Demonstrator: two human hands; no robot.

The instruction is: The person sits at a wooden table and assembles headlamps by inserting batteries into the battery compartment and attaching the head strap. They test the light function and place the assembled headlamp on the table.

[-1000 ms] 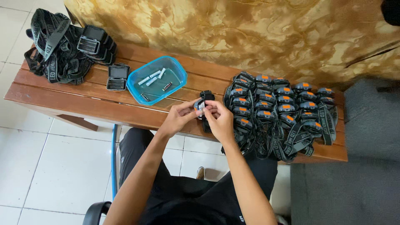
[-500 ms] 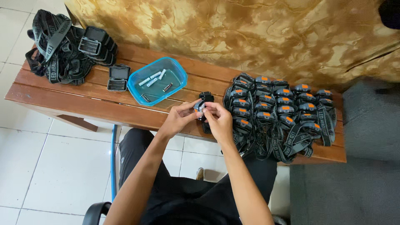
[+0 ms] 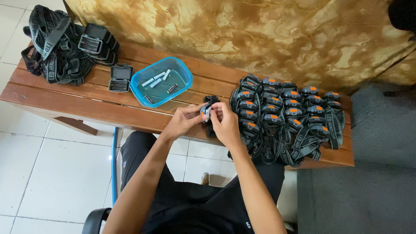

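Observation:
Both hands meet over the front edge of a wooden bench (image 3: 86, 102). My left hand (image 3: 184, 120) and my right hand (image 3: 224, 122) together grip one small black headlamp (image 3: 206, 111), with its dark strap (image 3: 211, 130) trailing under my right palm. Fingers cover most of the lamp, so its open or closed back is hidden. Just right of my hands lies a large pile of black headlamps with orange buttons (image 3: 284, 117). A blue plastic tub (image 3: 161, 81) holding several small batteries sits to the upper left of my hands.
A black battery holder (image 3: 120, 78) lies left of the tub. At the bench's far left is a heap of black straps and lamp bodies (image 3: 65, 45). A mottled tan cloth (image 3: 260, 34) hangs behind; grey cushion (image 3: 381, 164) at right, white tile floor below.
Almost nothing moves; my hands stay together on the headlamp, with only slight finger shifts.

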